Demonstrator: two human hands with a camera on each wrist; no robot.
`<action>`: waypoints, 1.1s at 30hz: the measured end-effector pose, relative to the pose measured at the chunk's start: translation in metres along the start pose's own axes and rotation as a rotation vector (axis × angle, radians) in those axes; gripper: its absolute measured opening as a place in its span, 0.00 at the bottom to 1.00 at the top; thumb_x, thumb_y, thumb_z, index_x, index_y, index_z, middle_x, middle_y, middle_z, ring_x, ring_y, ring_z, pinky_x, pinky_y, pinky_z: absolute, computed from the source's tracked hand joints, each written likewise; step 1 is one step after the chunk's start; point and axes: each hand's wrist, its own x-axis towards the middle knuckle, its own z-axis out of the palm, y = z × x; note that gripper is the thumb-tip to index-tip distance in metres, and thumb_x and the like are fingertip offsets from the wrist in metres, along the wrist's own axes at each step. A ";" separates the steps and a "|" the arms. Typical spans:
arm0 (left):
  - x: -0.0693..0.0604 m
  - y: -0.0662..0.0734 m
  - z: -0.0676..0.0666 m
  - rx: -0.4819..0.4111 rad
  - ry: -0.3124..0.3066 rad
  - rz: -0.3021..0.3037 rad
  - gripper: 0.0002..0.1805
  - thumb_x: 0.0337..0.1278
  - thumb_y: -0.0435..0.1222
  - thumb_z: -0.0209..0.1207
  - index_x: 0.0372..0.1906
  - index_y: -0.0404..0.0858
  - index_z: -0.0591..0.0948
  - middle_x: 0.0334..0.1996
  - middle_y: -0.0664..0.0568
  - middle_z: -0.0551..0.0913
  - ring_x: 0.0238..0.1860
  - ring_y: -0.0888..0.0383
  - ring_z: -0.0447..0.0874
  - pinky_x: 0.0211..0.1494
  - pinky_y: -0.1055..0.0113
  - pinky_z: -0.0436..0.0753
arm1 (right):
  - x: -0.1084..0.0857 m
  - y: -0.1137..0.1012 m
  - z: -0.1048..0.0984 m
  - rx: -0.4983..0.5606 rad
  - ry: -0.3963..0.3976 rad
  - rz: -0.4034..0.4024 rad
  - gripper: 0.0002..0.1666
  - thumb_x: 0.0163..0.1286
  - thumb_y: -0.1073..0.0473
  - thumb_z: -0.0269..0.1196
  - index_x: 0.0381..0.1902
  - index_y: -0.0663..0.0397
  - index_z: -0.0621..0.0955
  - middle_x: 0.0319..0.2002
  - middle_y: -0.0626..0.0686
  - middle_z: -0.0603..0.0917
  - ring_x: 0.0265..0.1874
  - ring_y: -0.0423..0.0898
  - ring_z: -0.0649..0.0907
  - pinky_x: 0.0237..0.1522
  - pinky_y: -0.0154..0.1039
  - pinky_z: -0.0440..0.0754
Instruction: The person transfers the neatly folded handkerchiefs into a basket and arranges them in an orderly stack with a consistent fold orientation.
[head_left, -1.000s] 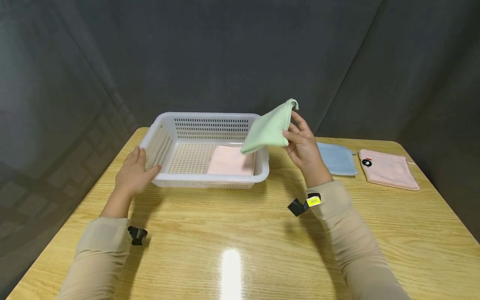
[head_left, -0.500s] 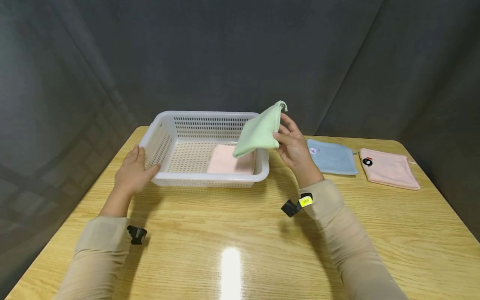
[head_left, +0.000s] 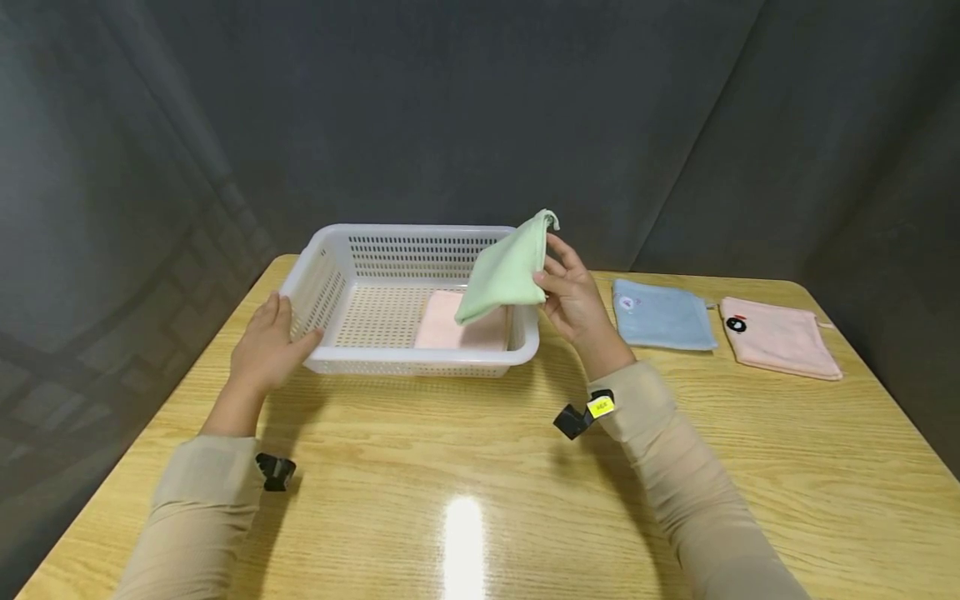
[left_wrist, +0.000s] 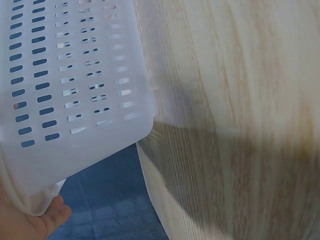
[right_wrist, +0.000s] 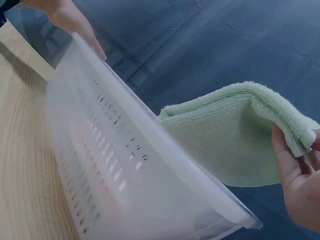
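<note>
My right hand [head_left: 576,302] pinches a folded light-green towel [head_left: 504,277] by its right edge, thumb on the near side. The towel slants above the right end of a white plastic basket [head_left: 408,354], with a small loop at its upper corner. In the right wrist view the towel [right_wrist: 225,135] shows fuzzy folded layers beyond the basket rim. My left hand [head_left: 264,343] grips the basket's near left corner; in the left wrist view its fingertips [left_wrist: 57,215] curl under the rim. Inside the basket lies a folded pink towel [head_left: 450,321], partly hidden by the green one.
To the right on the wooden table [head_left: 420,467] lie a blue towel [head_left: 667,318] with a round patch and a pink towel [head_left: 783,337] with a black patch. Behind the table hangs a dark grey curtain [head_left: 450,108].
My right hand has moved left with the green towel, further over the basket, and slightly down. More of the blue towel now shows. The left hand and basket stay in place.
</note>
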 end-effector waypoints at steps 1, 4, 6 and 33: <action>0.000 0.000 0.000 0.000 0.001 0.000 0.45 0.56 0.55 0.37 0.62 0.23 0.41 0.63 0.30 0.39 0.61 0.34 0.38 0.55 0.40 0.48 | 0.000 0.001 0.000 0.003 0.001 0.001 0.32 0.59 0.82 0.40 0.58 0.52 0.61 0.41 0.53 0.76 0.27 0.42 0.78 0.19 0.29 0.73; 0.000 0.000 0.000 0.001 0.006 0.000 0.44 0.56 0.55 0.37 0.62 0.23 0.41 0.63 0.30 0.39 0.61 0.34 0.38 0.55 0.40 0.49 | 0.001 0.004 0.002 -0.002 0.009 0.008 0.32 0.59 0.82 0.40 0.58 0.52 0.61 0.40 0.52 0.77 0.28 0.42 0.78 0.22 0.29 0.74; 0.000 0.001 0.000 0.002 0.006 0.001 0.44 0.56 0.55 0.37 0.62 0.23 0.41 0.63 0.30 0.39 0.61 0.34 0.38 0.55 0.40 0.49 | 0.001 0.005 0.003 -0.017 0.013 0.011 0.32 0.59 0.83 0.39 0.59 0.54 0.60 0.40 0.52 0.77 0.28 0.42 0.78 0.22 0.29 0.74; -0.001 0.002 0.000 0.006 0.013 0.008 0.44 0.56 0.55 0.38 0.62 0.22 0.43 0.62 0.29 0.40 0.61 0.33 0.39 0.56 0.40 0.49 | 0.005 0.026 0.013 -0.109 -0.003 0.078 0.36 0.59 0.82 0.40 0.64 0.57 0.53 0.41 0.51 0.75 0.29 0.41 0.78 0.26 0.30 0.76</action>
